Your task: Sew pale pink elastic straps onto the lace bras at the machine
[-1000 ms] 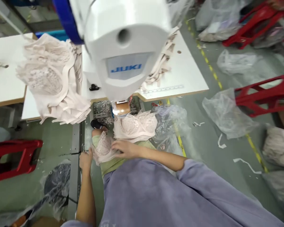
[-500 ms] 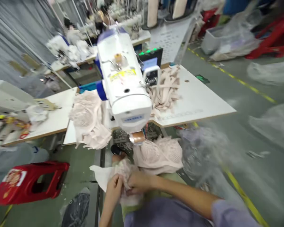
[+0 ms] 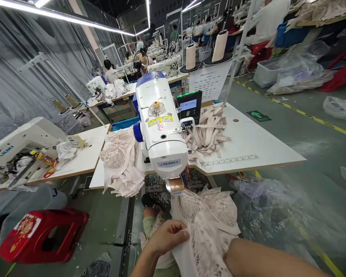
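My left hand (image 3: 171, 236) pinches the edge of a pale pink lace bra piece (image 3: 203, 244) between thumb and fingers, low in the middle of the view. My right forearm (image 3: 262, 256) reaches in from the lower right; its hand is hidden by the lace, so its fingers do not show. Just beyond, another beige lace bra (image 3: 219, 207) hangs below the sewing machine head (image 3: 168, 154). More bra pieces lie in a pile (image 3: 121, 161) left of the machine.
Beige straps (image 3: 209, 132) are heaped right of the machine, beside a control panel (image 3: 188, 107) and the white tabletop (image 3: 259, 138). A red stool (image 3: 66, 219) stands at lower left. Clear plastic bags (image 3: 276, 211) lie at right. Another sewing machine (image 3: 25, 142) is at left.
The view has tilted up and steadied. The lace piece, bunched between both hands before, is now raised nearer and spread out, with my left hand on its edge and my right hand behind it.
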Demonstrator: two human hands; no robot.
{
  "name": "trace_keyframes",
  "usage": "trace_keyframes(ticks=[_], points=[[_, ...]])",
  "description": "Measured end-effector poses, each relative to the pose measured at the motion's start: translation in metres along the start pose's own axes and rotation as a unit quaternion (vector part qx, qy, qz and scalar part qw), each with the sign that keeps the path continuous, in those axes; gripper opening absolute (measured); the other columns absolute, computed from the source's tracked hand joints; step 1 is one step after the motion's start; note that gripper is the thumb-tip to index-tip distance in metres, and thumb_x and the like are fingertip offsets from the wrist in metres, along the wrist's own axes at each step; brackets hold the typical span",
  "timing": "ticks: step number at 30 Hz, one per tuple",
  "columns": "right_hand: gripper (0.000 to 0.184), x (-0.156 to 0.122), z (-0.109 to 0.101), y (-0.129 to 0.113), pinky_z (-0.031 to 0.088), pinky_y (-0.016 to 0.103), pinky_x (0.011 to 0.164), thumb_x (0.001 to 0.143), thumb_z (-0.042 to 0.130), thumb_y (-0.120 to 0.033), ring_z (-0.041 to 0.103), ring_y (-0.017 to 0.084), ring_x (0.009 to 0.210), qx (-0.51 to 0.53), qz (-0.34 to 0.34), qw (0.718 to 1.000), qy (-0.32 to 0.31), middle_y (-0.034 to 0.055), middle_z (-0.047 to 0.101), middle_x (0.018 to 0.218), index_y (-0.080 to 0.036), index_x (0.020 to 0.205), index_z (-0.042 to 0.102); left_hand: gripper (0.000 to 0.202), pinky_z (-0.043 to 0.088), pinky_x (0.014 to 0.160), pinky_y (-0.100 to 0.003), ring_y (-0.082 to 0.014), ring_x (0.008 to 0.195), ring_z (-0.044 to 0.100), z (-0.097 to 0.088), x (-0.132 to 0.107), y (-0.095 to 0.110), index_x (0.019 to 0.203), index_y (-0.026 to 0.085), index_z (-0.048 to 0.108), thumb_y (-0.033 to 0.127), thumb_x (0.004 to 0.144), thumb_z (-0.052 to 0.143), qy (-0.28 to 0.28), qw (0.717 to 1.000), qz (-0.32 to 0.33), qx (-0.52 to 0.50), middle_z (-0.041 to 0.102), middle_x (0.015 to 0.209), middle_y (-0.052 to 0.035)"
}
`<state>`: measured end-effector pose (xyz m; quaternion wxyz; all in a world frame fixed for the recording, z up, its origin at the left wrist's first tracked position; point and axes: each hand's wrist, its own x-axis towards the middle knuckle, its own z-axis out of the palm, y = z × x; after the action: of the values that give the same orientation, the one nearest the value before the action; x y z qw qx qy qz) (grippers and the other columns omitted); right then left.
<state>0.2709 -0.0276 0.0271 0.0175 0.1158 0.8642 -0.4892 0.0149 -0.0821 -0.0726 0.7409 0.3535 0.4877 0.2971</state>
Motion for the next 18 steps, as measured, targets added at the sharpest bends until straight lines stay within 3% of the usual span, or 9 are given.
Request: trace_keyframes(ticks=[4,6,8,10,11,12,14,16,18], points=[[0.023,-0.026,-0.015,0.016,0.031,0.024,0.050,0.083,0.067,-0.032,0.047,0.012,0.054,0.035,0.065,0.997,-0.040,-0.0038,0.046,0.057,-0.018,0.065,0.060,0.041,0.027,0.062,-0.023,-0.0093,0.066,0.038,0.026,0.004,0.033,0.073,0.015,0.055,0.052,0.082,0.069,-0.049,0.985,0.082,0.143,0.045,0.071,0.0036],[0.025,-0.030,-0.014,0.034,0.034,0.025,0.053,0.084,0.069,-0.039,0.049,0.014,0.057,0.015,0.127,0.992,0.023,-0.0018,0.053,0.062,-0.019,0.070,0.063,0.044,0.022,0.058,-0.025,-0.0087,0.061,0.031,0.039,0.007,0.044,0.063,0.018,0.040,0.046,0.091,0.057,-0.031,0.960,0.130,0.248,0.033,0.063,0.0053],[0.031,-0.025,-0.011,0.052,0.047,0.032,0.075,0.082,0.071,-0.049,0.063,0.023,0.086,0.000,0.162,0.974,0.155,0.0080,0.069,0.094,-0.022,0.098,0.070,0.044,0.020,0.055,-0.026,-0.0088,0.057,0.028,0.050,0.010,0.050,0.060,0.019,0.032,0.039,0.095,0.050,-0.017,0.932,0.158,0.327,0.028,0.059,0.0058],[0.069,-0.012,-0.005,0.067,0.044,0.042,0.100,0.076,0.074,-0.062,0.054,0.031,0.122,0.004,0.137,0.958,0.253,0.0172,0.059,0.134,-0.023,0.132,0.060,0.042,0.021,0.055,-0.027,-0.0089,0.055,0.031,0.058,0.012,0.055,0.060,0.019,0.034,0.034,0.096,0.048,-0.023,0.910,0.178,0.375,0.032,0.057,0.0055],[0.081,-0.004,-0.002,0.074,0.041,0.044,0.105,0.073,0.074,-0.067,0.050,0.032,0.129,0.022,0.101,0.960,0.259,0.0183,0.055,0.140,-0.022,0.138,0.056,0.040,0.022,0.055,-0.027,-0.0089,0.055,0.033,0.061,0.012,0.057,0.060,0.019,0.038,0.033,0.096,0.047,-0.024,0.902,0.188,0.388,0.036,0.057,0.0050],[0.080,0.005,0.001,0.080,0.041,0.042,0.105,0.073,0.071,-0.071,0.052,0.031,0.126,0.048,0.064,0.967,0.241,0.0176,0.058,0.136,-0.021,0.135,0.059,0.039,0.023,0.056,-0.027,-0.0090,0.055,0.036,0.062,0.012,0.061,0.060,0.018,0.042,0.032,0.096,0.047,-0.022,0.897,0.197,0.395,0.040,0.058,0.0044],[0.061,0.021,0.004,0.087,0.048,0.033,0.086,0.081,0.062,-0.073,0.063,0.024,0.095,0.112,0.031,0.972,0.206,0.0100,0.069,0.099,-0.018,0.105,0.071,0.037,0.026,0.056,-0.026,-0.0094,0.057,0.040,0.058,0.012,0.069,0.064,0.017,0.052,0.032,0.096,0.046,0.005,0.898,0.202,0.390,0.047,0.059,0.0032],[0.055,0.036,0.002,0.089,0.041,0.025,0.064,0.088,0.055,-0.069,0.053,0.014,0.065,0.162,0.053,0.955,0.242,0.0002,0.057,0.066,-0.016,0.074,0.065,0.035,0.028,0.055,-0.024,-0.0100,0.057,0.043,0.049,0.011,0.081,0.066,0.017,0.059,0.036,0.095,0.050,0.064,0.904,0.190,0.377,0.052,0.059,0.0024],[0.054,0.048,-0.004,0.086,0.033,0.023,0.057,0.091,0.054,-0.064,0.044,0.011,0.057,0.186,0.083,0.925,0.320,-0.0033,0.047,0.058,-0.017,0.064,0.055,0.037,0.029,0.053,-0.024,-0.0103,0.055,0.042,0.036,0.011,0.094,0.063,0.017,0.059,0.042,0.090,0.057,0.140,0.905,0.168,0.366,0.051,0.057,0.0024]])
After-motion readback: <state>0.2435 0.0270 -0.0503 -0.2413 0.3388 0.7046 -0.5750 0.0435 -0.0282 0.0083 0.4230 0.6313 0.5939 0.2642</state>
